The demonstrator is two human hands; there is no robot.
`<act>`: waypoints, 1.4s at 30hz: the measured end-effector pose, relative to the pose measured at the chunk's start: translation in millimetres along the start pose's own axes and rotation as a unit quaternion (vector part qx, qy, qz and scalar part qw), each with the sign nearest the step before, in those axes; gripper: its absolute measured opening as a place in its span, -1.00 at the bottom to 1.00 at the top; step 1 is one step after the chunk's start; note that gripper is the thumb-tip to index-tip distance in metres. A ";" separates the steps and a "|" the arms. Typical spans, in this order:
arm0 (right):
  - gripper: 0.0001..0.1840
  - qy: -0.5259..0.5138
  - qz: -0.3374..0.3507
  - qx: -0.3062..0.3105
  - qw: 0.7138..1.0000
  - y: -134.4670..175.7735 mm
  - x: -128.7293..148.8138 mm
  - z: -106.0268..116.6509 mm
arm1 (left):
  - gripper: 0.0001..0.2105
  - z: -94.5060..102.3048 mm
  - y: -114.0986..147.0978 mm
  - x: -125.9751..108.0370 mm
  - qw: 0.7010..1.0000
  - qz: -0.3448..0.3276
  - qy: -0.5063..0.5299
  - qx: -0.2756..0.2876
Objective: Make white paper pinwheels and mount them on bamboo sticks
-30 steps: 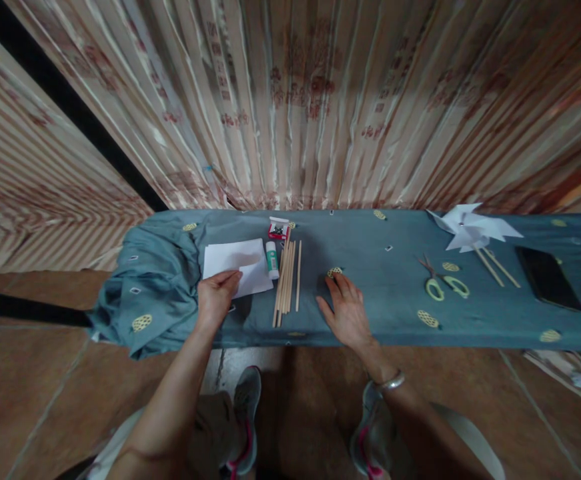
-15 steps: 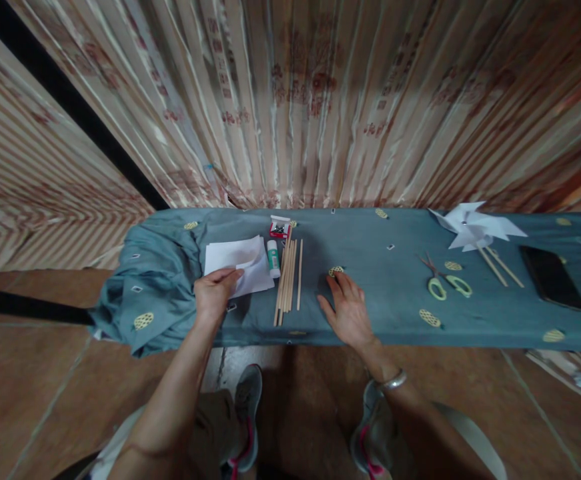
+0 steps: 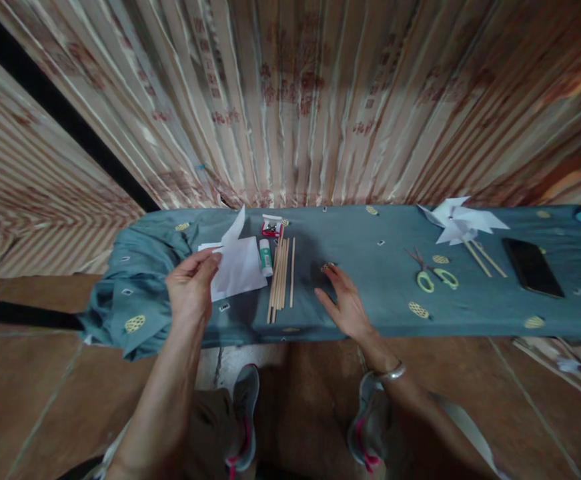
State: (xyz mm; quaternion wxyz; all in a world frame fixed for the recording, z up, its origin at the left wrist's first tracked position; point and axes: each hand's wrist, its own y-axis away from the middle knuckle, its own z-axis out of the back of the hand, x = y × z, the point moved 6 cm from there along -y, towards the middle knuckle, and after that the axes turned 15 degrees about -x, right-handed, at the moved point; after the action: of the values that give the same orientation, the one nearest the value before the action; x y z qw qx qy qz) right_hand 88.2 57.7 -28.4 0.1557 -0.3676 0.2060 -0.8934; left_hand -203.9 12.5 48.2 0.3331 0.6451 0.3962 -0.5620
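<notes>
Closed in a pinch with the left-hand grip (image 3: 190, 287), left of the frame's centre, on a white paper piece (image 3: 233, 229), thumb against fingers. Tapering to a point toward the top of the frame, and held over the upper left of a loose pile of white sheets (image 3: 243, 270). Left open with the right-hand grip (image 3: 349, 308), just right of centre, holding nothing, thumb apart from the bent fingers, low over or on the tabletop (image 3: 385, 293); cannot tell whether touching. Wearing a silver bracelet (image 3: 394, 371) on the right wrist.

Lying between the two hands, from left to right: beside the sheets, a green and white glue stick (image 3: 265, 259); next, a bundle of wooden sticks (image 3: 280, 270), with a single stick (image 3: 293, 272) set slightly apart to the right. Placed at the bundle's upper end, a small red box (image 3: 272, 228), open, with small metallic pieces showing inside.

Resting toward the right of the frame, scissors (image 3: 439, 276) with pale green handles, blades pointing to the upper left. Lying above and to the right of these, a white paper pinwheel (image 3: 463, 219), with two sticks slanting to the lower right. Placed farther right, a dark phone (image 3: 533, 267), lying flat.
</notes>
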 end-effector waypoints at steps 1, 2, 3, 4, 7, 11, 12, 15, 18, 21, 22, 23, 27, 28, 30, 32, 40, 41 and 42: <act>-0.42 -0.029 -0.024 -0.009 0.999 -2.5 -3.2 4.4 | -0.75 -7.3 9.4 -6.1 1.000 -0.016 0.006 0.025; -0.41 -0.062 -0.055 -0.020 0.996 -5.1 -7.5 9.1 | -0.78 -16.0 20.8 -10.8 0.998 -0.038 0.004 0.058; -0.40 -0.100 -0.091 -0.032 0.990 -7.4 -12.8 13.6 | -0.79 -27.0 34.6 -11.6 0.992 -0.054 -0.021 0.110; -0.40 -0.143 -0.135 -0.043 0.979 -9.4 -19.3 17.6 | -0.81 -37.3 49.2 -9.9 0.984 -0.070 -0.047 0.155; -0.39 -0.297 -0.295 -0.059 0.906 -10.5 -41.4 23.8 | -0.89 -65.4 98.0 1.9 0.937 -0.157 -0.071 0.303; -0.40 -0.437 -0.429 -0.043 0.789 -5.6 -59.0 26.7 | -0.87 -84.6 158.4 28.7 0.842 -0.287 -0.089 0.448; -0.43 -0.443 -0.440 -0.043 0.780 -4.4 -61.9 28.8 | -0.86 -86.5 170.5 35.0 0.820 -0.313 -0.095 0.470; -0.48 -0.424 -0.440 -0.070 0.788 -1.4 -71.5 39.2 | -0.84 -88.6 195.9 47.7 0.771 -0.367 -0.105 0.510; -0.53 -0.419 -0.426 -0.088 0.797 0.2 -77.9 48.6 | -0.78 -89.9 204.3 56.2 0.735 -0.398 -0.157 0.526; -0.54 -0.436 -0.431 -0.073 0.787 0.6 -80.9 54.1 | -0.54 -91.0 197.8 62.1 0.717 -0.416 -0.229 0.511; -0.54 -0.441 -0.435 -0.071 0.782 0.4 -81.6 55.8 | -0.48 -91.3 194.1 63.4 0.715 -0.420 -0.250 0.501; -0.55 -0.445 -0.437 -0.070 0.778 0.1 -82.1 57.4 | -0.44 -91.5 190.6 64.6 0.713 -0.424 -0.267 0.490; -0.57 -0.455 -0.445 -0.067 0.769 -1.2 -81.1 59.8 | -0.43 -93.6 183.6 69.2 0.703 -0.431 -0.305 0.476; -0.57 -0.458 -0.448 -0.065 0.765 -1.5 -79.9 59.3 | -0.45 -94.4 182.9 69.4 0.704 -0.430 -0.305 0.476; -0.57 -0.466 -0.453 -0.064 0.758 -2.5 -77.3 58.4 | -0.53 -96.4 181.5 67.8 0.711 -0.422 -0.290 0.482; -0.58 -0.476 -0.450 -0.072 0.752 -5.2 -75.5 59.6 | -0.59 -98.8 177.4 62.8 0.738 -0.393 -0.253 0.487; -0.51 -0.312 -0.326 -0.183 0.873 -17.2 -92.3 96.4 | -0.63 -94.4 133.4 65.5 0.932 0.057 -0.148 0.327; -0.48 -0.257 -0.280 -0.182 0.907 -18.2 -89.1 103.1 | -0.62 -93.9 134.3 69.8 0.929 0.106 -0.135 0.327; -0.43 -0.196 -0.229 -0.171 0.938 -18.6 -83.3 108.7 | -0.61 -93.9 136.3 74.4 0.922 0.145 -0.125 0.335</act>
State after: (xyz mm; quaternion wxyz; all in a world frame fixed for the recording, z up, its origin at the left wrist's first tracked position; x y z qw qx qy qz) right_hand 220.9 82.0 1.4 -0.0810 -0.5936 0.2316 -0.7665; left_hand -35.9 41.5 -13.8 0.2218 0.6937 0.0418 -0.6840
